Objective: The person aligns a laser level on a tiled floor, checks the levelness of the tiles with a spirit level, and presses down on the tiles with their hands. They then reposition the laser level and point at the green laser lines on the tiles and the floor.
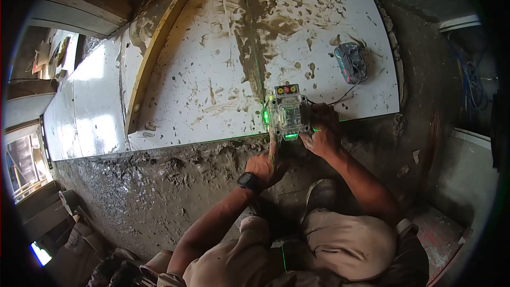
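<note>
A laser level (290, 117) with green lights stands at the front edge of the white tiles (196, 74). My left hand (262, 166), with a black watch on its wrist, is just below it, the index finger stretched up to the level's lower left side. At the level's right side is my right hand (323, 135), its fingers bent against the lower right corner; some of them are in shadow. Green laser lines run along the tile joint and the front tile edge. A cable links the level to a battery pack (350, 62) on the tiles.
Wet mortar (159, 196) covers the floor in front of the tiles. A long yellow straightedge (154, 58) lies on the tiles at the left. Blue cables (474, 85) hang at the far right. My shoe (322, 194) rests on the mortar.
</note>
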A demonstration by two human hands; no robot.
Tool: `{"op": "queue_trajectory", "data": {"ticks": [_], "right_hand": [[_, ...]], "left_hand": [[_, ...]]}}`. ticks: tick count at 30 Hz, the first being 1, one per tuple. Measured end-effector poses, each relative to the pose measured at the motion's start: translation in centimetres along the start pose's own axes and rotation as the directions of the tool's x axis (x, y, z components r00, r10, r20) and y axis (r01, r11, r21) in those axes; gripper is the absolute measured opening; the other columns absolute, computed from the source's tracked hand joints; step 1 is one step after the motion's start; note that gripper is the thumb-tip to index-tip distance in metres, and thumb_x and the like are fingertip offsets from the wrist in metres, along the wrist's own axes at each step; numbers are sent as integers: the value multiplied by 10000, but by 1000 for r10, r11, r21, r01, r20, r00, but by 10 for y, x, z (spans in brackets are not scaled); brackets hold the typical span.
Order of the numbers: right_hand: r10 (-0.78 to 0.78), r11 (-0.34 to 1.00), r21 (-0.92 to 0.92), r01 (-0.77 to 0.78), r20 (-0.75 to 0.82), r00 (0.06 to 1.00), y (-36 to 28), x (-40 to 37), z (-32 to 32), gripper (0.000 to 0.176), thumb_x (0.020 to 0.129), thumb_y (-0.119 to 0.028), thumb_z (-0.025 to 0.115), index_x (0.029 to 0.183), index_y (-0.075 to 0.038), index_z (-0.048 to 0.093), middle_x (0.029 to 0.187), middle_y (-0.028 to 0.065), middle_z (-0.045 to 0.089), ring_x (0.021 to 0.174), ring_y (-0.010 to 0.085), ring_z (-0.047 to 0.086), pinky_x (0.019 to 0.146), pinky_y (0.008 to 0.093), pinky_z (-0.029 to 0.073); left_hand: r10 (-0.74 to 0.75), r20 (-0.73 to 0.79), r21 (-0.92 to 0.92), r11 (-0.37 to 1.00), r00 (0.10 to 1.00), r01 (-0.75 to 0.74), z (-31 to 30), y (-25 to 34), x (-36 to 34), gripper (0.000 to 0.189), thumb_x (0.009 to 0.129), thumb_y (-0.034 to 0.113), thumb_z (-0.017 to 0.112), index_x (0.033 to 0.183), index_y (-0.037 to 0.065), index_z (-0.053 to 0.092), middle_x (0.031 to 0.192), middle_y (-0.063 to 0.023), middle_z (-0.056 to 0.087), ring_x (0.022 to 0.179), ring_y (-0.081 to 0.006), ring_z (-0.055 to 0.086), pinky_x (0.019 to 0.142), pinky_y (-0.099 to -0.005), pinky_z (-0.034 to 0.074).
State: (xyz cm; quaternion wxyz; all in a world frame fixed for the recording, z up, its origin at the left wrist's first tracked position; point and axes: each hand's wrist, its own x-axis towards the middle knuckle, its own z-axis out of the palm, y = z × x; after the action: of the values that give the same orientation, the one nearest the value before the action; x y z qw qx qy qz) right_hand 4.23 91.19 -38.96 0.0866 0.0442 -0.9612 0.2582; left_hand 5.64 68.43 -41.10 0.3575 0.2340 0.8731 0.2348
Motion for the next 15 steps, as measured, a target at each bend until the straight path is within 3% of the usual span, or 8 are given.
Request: {"op": "queue_trajectory", "data": {"ticks": [1,3,8,11,13,15], "right_hand": [[1,1000,1,-1,1,1000,1,-1,1,498,577,-92,800,1059,-137,684,1066,98,594,986,326,554,842,447,434],[-32,999,-8,32,35,999,5,-2,2,666,606,-142,811,1242,-131,618,1077,94,553,1015,313,523,865,453,422],[-16,1000,-9,17,63,998,5,-2,0,632,605,-141,813,1208,-134,627,1077,97,554,1015,317,522,863,454,421],[-8,1000,9,8,53,999,4,-3,0,621,603,-137,813,1197,-135,631,1075,97,554,1016,318,522,862,454,420],[-16,1000,16,16,38,999,4,-1,-1,621,603,-135,813,1198,-135,632,1074,97,555,1017,318,522,863,453,420],[12,1000,19,-13,68,998,3,-2,-1,623,607,-136,813,1203,-135,629,1082,96,557,1024,319,523,871,456,421]], "left_hand": [[8,-7,-3,1000,1000,-8,-2,1,-1,1020,897,527,627,1527,-71,92,874,-248,699,762,-430,684,657,-508,545],[17,-20,-12,1000,1000,-18,0,-1,0,1016,894,515,635,1526,-71,95,868,-252,697,755,-434,683,652,-512,545],[59,-89,-31,998,994,-62,2,-2,-2,1003,890,491,649,1524,-69,110,873,-253,699,756,-436,683,653,-515,548],[148,-203,-3,988,968,-151,5,-4,-2,991,891,491,644,1523,-69,126,883,-250,702,767,-433,684,664,-513,552],[29,-37,-34,999,999,-30,-3,0,-2,975,894,497,636,1522,-66,147,926,-243,704,801,-427,688,683,-510,553],[-5,12,-34,999,1000,6,-8,1,-2,966,895,504,630,1525,-56,159,979,-240,702,836,-423,689,701,-508,553]]}}
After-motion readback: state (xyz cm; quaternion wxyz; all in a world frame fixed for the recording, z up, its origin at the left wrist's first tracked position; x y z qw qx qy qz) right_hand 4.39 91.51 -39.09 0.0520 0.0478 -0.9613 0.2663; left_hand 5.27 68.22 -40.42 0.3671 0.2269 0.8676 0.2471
